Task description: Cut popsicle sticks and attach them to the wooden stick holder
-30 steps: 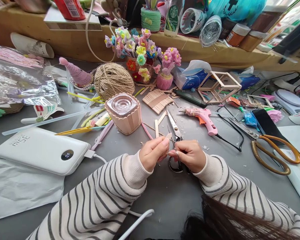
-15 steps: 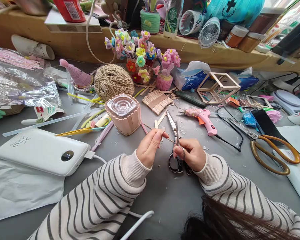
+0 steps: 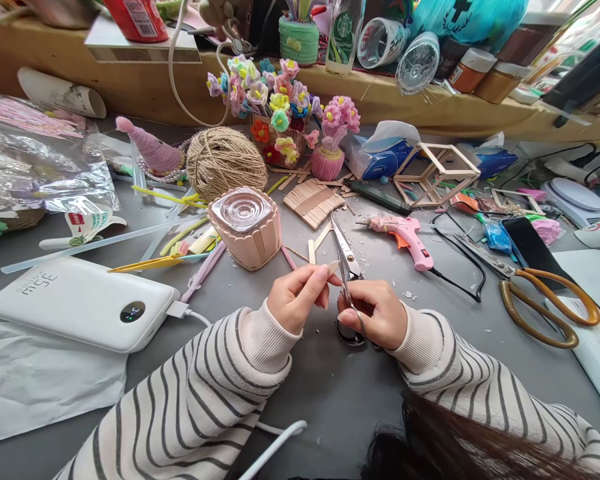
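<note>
My left hand (image 3: 296,297) pinches a short wooden craft stick (image 3: 331,269) between thumb and fingers, its pale tip poking out to the right. My right hand (image 3: 377,313) grips a pair of small silver scissors (image 3: 348,261), fingers through the black loops. The blades are spread open and point away from me, right beside the stick's tip. Both hands hover low over the grey table (image 3: 340,393), in front of a pink stick-clad pot (image 3: 245,227) with a clear lid.
A white power bank (image 3: 80,303) lies at left. A pink glue gun (image 3: 405,237), large orange-handled scissors (image 3: 540,297) and a stick frame cube (image 3: 437,173) lie to the right. Twine ball (image 3: 223,160), flower pots (image 3: 280,113) and a stack of sticks (image 3: 314,200) sit behind.
The scissor blades, closed half a second ago, have spread open again. My left hand has turned the stick so its tip sits at the blades.
</note>
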Available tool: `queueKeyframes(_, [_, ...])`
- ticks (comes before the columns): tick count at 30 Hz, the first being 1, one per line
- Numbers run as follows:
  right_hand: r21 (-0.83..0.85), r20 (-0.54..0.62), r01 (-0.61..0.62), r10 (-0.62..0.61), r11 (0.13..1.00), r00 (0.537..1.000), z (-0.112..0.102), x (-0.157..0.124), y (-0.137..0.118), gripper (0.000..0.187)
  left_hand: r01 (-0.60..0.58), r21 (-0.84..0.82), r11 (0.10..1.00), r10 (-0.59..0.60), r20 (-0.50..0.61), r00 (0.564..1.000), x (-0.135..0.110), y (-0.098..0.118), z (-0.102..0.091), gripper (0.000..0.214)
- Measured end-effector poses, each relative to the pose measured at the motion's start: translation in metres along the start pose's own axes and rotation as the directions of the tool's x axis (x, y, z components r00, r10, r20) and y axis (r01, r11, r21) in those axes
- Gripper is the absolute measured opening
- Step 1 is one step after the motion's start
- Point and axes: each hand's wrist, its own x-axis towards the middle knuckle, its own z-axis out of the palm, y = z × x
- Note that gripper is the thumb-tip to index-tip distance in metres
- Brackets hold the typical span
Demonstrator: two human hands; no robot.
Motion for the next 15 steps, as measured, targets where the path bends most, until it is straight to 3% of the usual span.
queueKeyframes(7, [-0.018,0.015,0.025,-0.025,1.000,1.000,-0.001,0.001,-0.002,0.053,-0.032,0.082,0.996,0.026,0.076,0.997,0.002,-0.002,-0.005,0.031])
queueKeyframes(10, [-0.045,-0.060,0.018,-0.021,0.999,0.998,0.000,0.002,-0.002,0.050,-0.044,0.083,0.996,0.034,0.118,0.992,0.002,-0.004,-0.006,0.031])
queueKeyframes(15, [-0.087,-0.258,-0.082,0.057,0.993,0.964,-0.014,0.007,0.007,0.045,-0.010,-0.140,0.990,0.016,0.040,0.999,-0.001,-0.003,-0.002,0.026])
